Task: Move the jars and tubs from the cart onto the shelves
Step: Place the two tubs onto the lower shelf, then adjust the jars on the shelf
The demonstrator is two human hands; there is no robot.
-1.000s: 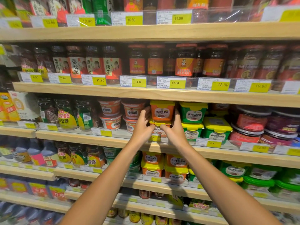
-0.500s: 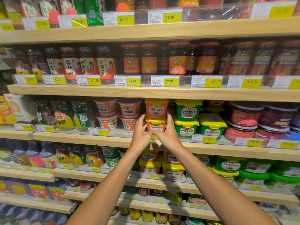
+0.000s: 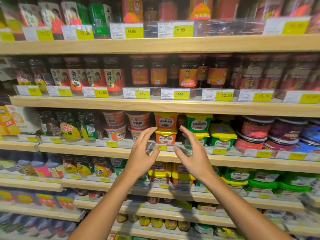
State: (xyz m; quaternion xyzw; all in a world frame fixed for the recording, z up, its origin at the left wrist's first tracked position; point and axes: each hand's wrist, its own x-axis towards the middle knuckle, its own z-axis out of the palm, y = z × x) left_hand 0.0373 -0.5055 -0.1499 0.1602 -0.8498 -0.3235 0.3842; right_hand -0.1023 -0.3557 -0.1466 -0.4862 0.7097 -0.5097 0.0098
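Hands sit at the centre of the frame, both raised before the third wooden shelf (image 3: 103, 149) from the top; neither holds anything. Left hand (image 3: 142, 156): fingers spread and gently curved, released, fingertips near the left side of the stacked orange tubs. Right hand (image 3: 194, 156): fingers likewise open and curved, palm turned inward toward the left hand; its upper fingertips lie just beside the green tubs.

Between the two hands — slightly above them — stands a stack of two orange tubs with yellow lids: the lower orange tub (image 3: 165, 137) rests on the shelf behind its yellow price tag (image 3: 161, 147); the upper orange tub (image 3: 165, 120) sits squarely on top of it, upright. Neither hand touches the stack; a visible gap shows on each side.

Right of the stack: green tubs (image 3: 198, 123) with yellow lids, also stacked two high; further right, round red and purple tubs, blurred. Left of the stack: round orange-and-white bowls (image 3: 114, 125), stacked, then glass jars (image 3: 69, 127) with green-and-yellow labels.

Shelf above, across the middle of the frame: a row of dark jars with red labels (image 3: 187, 73) behind price tags reading 11.90, 12.80, 12.90. Shelf below, lower centre: more orange tubs (image 3: 159, 172) partly hidden by the forearms. No cart is in view.
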